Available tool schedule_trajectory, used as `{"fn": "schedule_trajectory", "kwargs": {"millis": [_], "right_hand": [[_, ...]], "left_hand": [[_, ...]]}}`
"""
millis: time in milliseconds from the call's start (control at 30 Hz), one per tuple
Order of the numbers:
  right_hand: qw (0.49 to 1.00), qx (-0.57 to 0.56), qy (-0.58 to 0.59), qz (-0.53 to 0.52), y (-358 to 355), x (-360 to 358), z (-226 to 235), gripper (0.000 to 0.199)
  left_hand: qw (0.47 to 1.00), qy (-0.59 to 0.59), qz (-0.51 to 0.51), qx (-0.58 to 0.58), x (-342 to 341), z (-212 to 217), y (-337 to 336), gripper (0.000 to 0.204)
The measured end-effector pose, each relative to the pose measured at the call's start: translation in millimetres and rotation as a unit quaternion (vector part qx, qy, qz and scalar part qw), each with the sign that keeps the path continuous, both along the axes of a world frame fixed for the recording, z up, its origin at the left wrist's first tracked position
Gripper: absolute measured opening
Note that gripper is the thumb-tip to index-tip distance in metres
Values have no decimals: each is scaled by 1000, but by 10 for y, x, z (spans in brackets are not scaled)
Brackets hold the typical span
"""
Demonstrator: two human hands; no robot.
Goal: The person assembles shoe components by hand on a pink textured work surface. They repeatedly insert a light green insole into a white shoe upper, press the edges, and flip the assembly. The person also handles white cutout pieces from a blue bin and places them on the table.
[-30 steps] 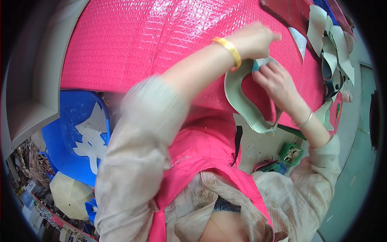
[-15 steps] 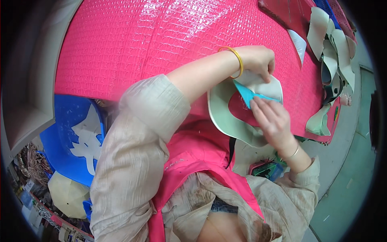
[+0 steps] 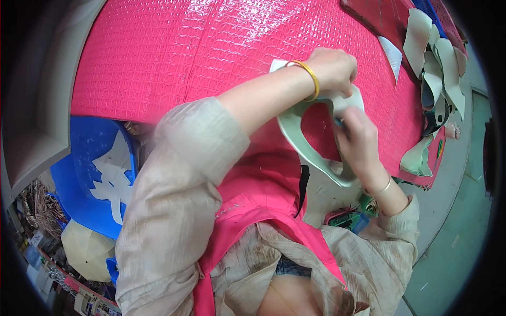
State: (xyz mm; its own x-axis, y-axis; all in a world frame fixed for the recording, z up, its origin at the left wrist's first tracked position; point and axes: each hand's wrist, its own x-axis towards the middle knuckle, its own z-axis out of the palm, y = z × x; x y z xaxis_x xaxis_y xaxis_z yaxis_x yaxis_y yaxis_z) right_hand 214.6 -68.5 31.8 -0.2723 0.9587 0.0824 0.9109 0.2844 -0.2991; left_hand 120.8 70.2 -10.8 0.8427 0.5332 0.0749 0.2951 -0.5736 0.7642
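A curved, ring-like piece in pale green and white (image 3: 301, 138), perhaps a shoe upper, stands at the near edge of the pink table. My left hand (image 3: 331, 72), with a yellow bangle on its wrist, has its fingers bent onto the white far part of this piece. The fingers of my right hand (image 3: 359, 138), smeared a little by motion, are closed at the piece's right side. Between them shows a sliver of the turquoise piece (image 3: 338, 122); the rest is hidden by the hand.
Several pale curved pieces (image 3: 444, 68) lie piled at the table's right edge. A white pointed scrap (image 3: 390, 55) is beside a dark red board (image 3: 375, 18). Left of me, a blue bin (image 3: 79, 174) holds white offcuts. The shiny pink table (image 3: 158, 63) stretches ahead.
The pale green and white piece has turned and tilted in my hands. My right hand has moved up toward the left one, and the turquoise piece, plainly seen before, is now mostly covered.
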Motion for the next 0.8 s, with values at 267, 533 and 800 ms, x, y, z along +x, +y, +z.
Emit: {"fn": "schedule_trajectory", "kwargs": {"millis": [267,533,800], "right_hand": [[973,-87,176,-117,305,-77,-44,18],[999,31,8,-33,176,-344,-175,21],[994,-27,66,-84,424,-138,-151,22]], "left_hand": [[966,-89,164,179,-1025,-90,-961,19],[961,39,133,239,-994,-126,-1060,37],[948,-18,131,289,-1018,-195,-1048,37]]}}
